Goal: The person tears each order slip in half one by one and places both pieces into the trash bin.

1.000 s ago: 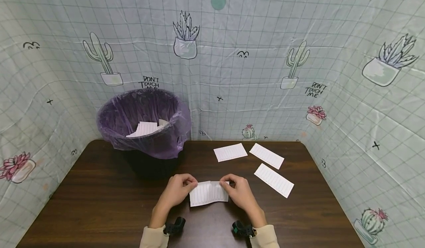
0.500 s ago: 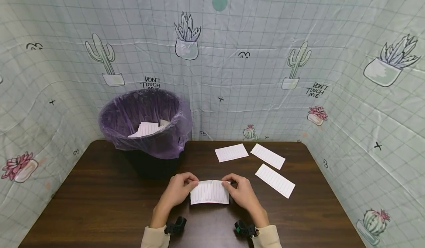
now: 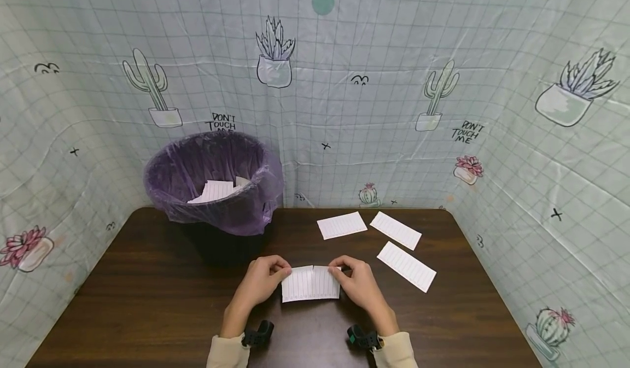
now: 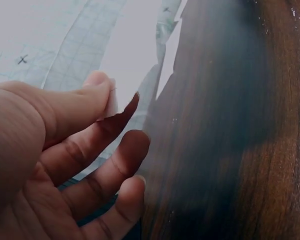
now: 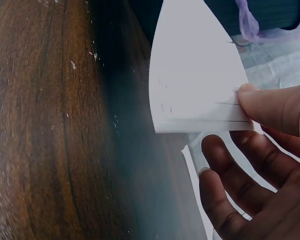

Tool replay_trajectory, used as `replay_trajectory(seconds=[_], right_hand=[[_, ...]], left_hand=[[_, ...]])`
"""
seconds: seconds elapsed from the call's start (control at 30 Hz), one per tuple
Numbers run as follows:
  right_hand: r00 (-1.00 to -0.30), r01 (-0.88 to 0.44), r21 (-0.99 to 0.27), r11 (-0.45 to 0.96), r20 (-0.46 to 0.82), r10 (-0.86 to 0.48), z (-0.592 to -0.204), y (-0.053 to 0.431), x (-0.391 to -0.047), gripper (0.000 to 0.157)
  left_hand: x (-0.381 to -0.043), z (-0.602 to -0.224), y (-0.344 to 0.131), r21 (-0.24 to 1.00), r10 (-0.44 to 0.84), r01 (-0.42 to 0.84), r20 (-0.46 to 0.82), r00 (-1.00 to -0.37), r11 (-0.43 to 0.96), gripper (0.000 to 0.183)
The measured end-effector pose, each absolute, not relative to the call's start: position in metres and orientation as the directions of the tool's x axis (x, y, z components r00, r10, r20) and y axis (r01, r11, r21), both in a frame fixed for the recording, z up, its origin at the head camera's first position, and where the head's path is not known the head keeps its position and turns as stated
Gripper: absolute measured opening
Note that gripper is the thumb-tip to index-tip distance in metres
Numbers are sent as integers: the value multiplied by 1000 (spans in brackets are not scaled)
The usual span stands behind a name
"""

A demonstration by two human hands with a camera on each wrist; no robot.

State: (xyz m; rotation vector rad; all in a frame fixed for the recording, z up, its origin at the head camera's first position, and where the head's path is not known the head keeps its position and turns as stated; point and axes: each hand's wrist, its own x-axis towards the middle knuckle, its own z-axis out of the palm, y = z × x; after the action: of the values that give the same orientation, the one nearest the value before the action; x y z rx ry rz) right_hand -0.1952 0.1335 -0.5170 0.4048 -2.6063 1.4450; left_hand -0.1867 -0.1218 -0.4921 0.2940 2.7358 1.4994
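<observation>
A white lined paper slip (image 3: 311, 284) spans the gap between both hands near the front of the table. My left hand (image 3: 262, 281) pinches its upper left corner between thumb and forefinger; my right hand (image 3: 355, 281) pinches the upper right one. A small tear or notch shows in the middle of the top edge. In the right wrist view the slip (image 5: 195, 70) bows outward, with the thumb (image 5: 270, 107) pressed on its lined face. The left wrist view has the other fingers (image 4: 132, 155) loosely bent below the slip's corner.
A black bin with a purple liner (image 3: 246, 215) stands at the back left, torn lined paper (image 3: 216, 190) inside it. Three more lined slips lie on the table at the right: one (image 3: 342, 226), another (image 3: 396, 230) and a third (image 3: 407, 267). A patterned cloth (image 3: 325, 111) hangs behind.
The slip, earlier bent with its right part shaded, is now held flatter between the hands, and the notch in its top edge shows more plainly. Both hands keep their pinch.
</observation>
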Motion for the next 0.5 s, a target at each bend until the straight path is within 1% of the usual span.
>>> replay_trajectory(seconds=[0.23,0.5], right_hand=[[-962,-272,-815,511,218,-165,-515,135,-195,5],[-953,-301,-811,501,246,-175,-519,134,-196,4]], left_hand=[[-187,-491,-121,838,169,185,112,-979,513,7],[-188,-494,-123,827,161,190,122,-979,529,7]])
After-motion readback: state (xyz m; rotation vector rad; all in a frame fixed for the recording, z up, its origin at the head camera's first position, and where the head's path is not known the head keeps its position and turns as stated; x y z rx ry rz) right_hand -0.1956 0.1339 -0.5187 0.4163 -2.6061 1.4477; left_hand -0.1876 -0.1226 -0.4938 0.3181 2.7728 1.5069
